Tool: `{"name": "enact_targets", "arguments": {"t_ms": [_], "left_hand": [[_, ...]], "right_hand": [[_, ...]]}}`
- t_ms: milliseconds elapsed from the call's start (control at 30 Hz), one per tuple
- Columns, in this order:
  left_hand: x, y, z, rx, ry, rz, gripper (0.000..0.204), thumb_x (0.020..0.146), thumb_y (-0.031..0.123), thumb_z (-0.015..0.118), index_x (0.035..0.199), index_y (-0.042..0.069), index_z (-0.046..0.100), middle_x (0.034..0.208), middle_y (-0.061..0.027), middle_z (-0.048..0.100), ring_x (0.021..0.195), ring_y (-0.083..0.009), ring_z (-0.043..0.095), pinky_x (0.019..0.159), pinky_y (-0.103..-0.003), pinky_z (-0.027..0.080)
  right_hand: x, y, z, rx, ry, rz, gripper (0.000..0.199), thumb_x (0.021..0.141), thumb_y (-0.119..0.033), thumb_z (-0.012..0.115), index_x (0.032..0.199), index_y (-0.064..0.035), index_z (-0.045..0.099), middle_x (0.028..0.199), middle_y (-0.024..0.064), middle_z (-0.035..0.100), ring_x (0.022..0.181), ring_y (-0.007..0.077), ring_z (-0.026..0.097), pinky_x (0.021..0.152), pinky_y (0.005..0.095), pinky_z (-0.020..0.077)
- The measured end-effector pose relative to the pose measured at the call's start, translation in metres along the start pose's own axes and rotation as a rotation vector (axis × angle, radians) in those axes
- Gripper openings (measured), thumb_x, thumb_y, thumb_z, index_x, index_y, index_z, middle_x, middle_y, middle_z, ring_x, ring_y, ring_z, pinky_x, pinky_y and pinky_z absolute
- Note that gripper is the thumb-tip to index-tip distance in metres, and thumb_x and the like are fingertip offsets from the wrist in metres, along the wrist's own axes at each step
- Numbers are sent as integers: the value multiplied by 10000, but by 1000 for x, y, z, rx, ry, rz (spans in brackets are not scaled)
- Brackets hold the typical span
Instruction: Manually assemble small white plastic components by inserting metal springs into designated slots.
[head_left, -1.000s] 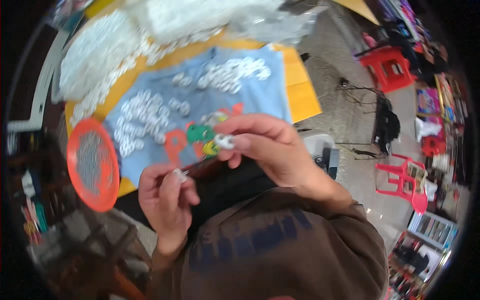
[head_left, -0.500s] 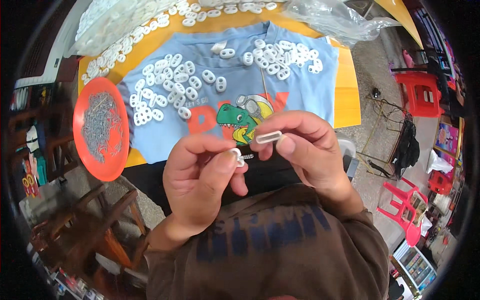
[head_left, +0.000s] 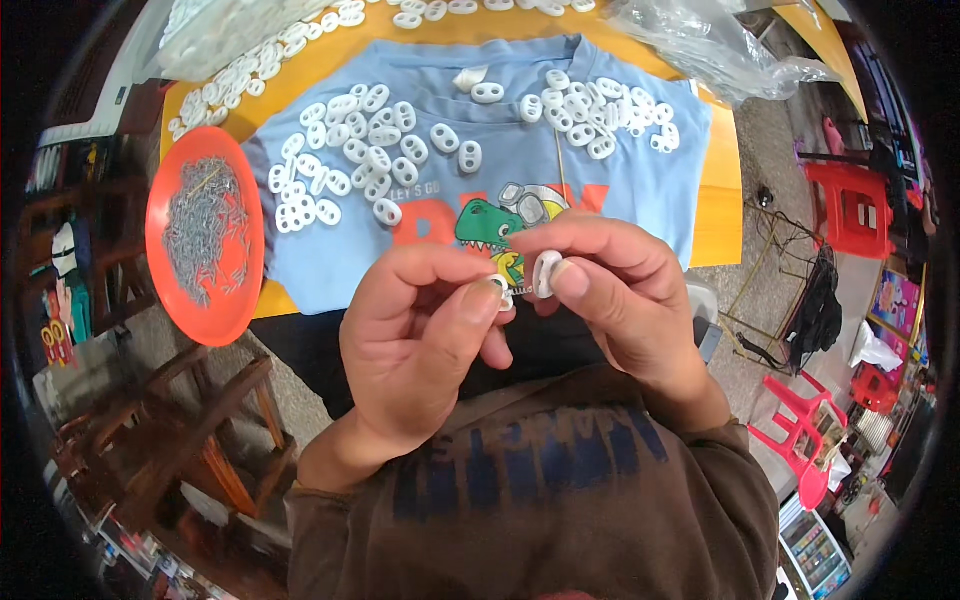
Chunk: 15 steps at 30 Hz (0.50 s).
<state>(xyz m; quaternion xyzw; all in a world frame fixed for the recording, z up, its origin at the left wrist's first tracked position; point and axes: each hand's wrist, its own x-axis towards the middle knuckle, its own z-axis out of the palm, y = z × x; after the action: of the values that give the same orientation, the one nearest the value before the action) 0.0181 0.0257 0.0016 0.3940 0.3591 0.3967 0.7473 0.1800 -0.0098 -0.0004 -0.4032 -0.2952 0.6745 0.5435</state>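
"Step?"

"Bringing parts together, seemingly — left hand (head_left: 415, 335) pinches one white piece (head_left: 504, 293), right hand (head_left: 635, 300) a second white piece (head_left: 544, 276), just apart."

"Next move?"

"Careful alignment, I'd judge — beyond, loose oval pieces (head_left: 470, 157) lie on the blue shirt (head_left: 330, 255)."

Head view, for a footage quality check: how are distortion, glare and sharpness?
Head view throughout: the red stool leans near the fisheye rim, corners go black; the upper-right plastic bag catches glare; the left hand and right hand look fairly sharp.
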Motion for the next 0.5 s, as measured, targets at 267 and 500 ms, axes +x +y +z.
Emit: {"name": "enact_targets", "arguments": {"t_ms": [267,500], "left_hand": [[2,-7,-5,25,-23,59,132,832,12,537,960,-1,505,793,-78,565,571,-68,520,498,-172,436],[2,-8,-5,148,0,137,141,826,11,548,960,3,506,792,-62,564,572,-53,517,501,-168,426]], "right_hand": [[5,-1,4,-42,-47,-48,226,869,-77,513,1066,22,560,911,43,572,848,93,531,756,222,421],[10,1,-1,-521,-52,-311,209,826,-42,548,1026,8,582,832,78,576,737,157,545,674,255,422]]}}
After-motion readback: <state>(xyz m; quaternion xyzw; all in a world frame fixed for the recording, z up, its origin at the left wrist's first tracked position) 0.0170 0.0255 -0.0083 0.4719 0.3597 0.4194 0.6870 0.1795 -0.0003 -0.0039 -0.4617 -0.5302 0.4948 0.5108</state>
